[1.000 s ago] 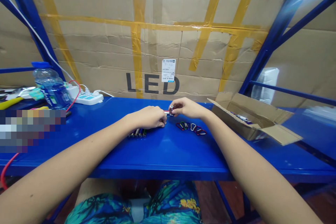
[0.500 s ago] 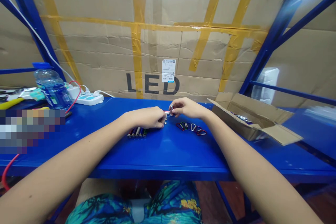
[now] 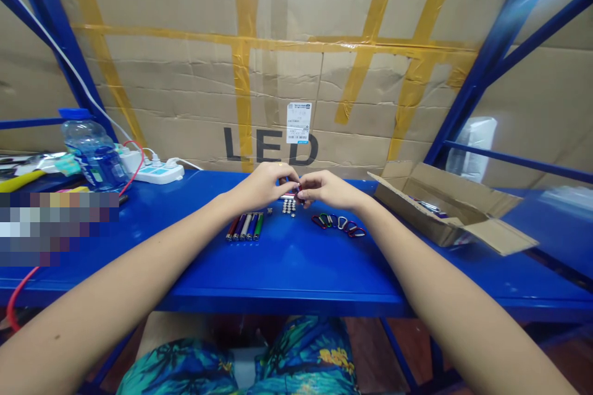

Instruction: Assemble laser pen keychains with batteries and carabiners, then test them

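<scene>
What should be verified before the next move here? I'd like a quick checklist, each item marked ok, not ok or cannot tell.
1. Both hands in view: ok; the left hand and right hand meet above the blue table.
2. Small part in the right hand identifiable: cannot tell; mostly covered.
3. Coloured tubes in order: ok; side by side.
4. Small silver pieces grouped: ok; clustered below the hands.
5. Carabiners separate from the tubes: ok; in their own curved row.
6. Cardboard box closed: not ok; flaps open.
</scene>
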Tool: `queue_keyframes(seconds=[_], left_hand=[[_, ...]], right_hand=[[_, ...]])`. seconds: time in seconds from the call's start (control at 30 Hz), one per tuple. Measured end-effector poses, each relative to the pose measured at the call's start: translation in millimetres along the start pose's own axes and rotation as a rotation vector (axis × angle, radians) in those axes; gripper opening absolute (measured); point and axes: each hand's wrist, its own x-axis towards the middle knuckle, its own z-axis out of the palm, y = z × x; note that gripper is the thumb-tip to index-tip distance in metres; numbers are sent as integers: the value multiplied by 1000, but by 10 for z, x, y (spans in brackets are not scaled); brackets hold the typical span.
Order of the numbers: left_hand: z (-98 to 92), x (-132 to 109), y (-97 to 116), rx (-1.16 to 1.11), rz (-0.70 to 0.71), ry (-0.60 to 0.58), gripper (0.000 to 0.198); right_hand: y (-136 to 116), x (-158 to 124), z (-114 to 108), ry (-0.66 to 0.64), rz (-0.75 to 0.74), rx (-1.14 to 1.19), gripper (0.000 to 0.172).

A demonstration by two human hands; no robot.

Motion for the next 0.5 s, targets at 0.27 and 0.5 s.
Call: queue_keyframes(seconds=[0.27, 0.5], left_hand=[[-12, -3, 5, -129, -112, 75, 8], [43, 34, -34, -355, -309, 374, 8]], right_hand=[[-36, 23, 105, 132, -26, 57, 12], [-403, -103, 341, 532, -50, -354, 27]])
